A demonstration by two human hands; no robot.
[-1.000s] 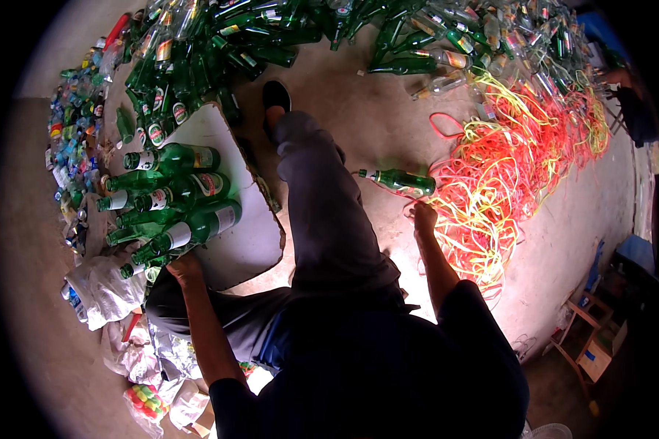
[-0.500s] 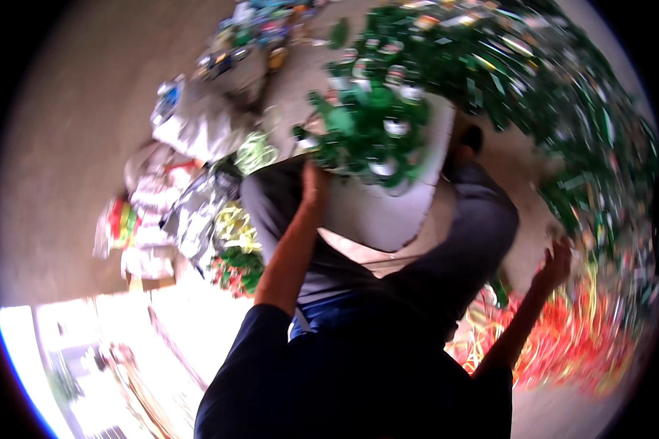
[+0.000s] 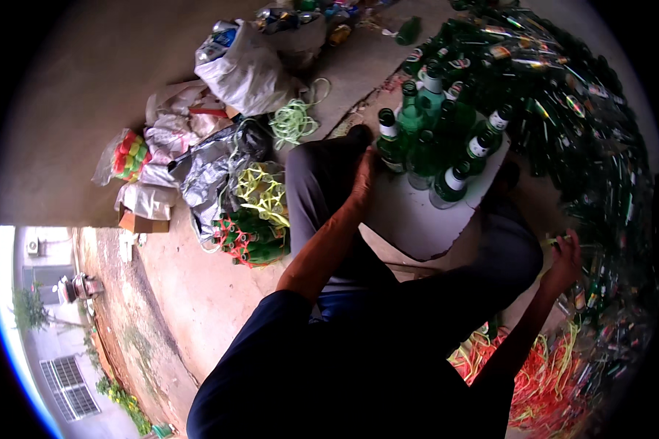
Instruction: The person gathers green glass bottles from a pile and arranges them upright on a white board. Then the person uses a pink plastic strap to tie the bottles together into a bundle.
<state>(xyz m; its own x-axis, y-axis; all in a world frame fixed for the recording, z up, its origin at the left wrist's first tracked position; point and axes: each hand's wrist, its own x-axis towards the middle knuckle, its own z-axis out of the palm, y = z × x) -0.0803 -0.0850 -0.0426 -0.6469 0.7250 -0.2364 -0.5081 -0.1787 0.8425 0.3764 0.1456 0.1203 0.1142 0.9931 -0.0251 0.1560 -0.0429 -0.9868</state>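
Between my knees is a white board (image 3: pixel 399 223) with a chipped, dark lower edge. Several green glass bottles (image 3: pixel 421 161) stand upright on it, some with white neck labels. My left hand (image 3: pixel 362 179) is at the board's left edge, closed on it, beside the leftmost bottle (image 3: pixel 392 143); its fingertips are partly hidden. Out to the right, past my right knee, my right hand (image 3: pixel 562 262) has its fingers curled together. A small pale yellowish bit shows at its fingertips, too small to name. Beyond that hand lies the big heap of green bottles (image 3: pixel 564 124).
Red and yellow plastic strips (image 3: pixel 545 377) lie below my right forearm. On the left are netted bottle bundles (image 3: pixel 252 238), a silver-grey sheet (image 3: pixel 212 172), a pale green strip coil (image 3: pixel 294 121), a full white sack (image 3: pixel 245 77) and a cardboard box (image 3: pixel 145 222).
My view has swung, so the board, bottles and hands sit further right in the picture. The blur has mostly gone. My left hand stays at the board's edge and my right stays out to the right.
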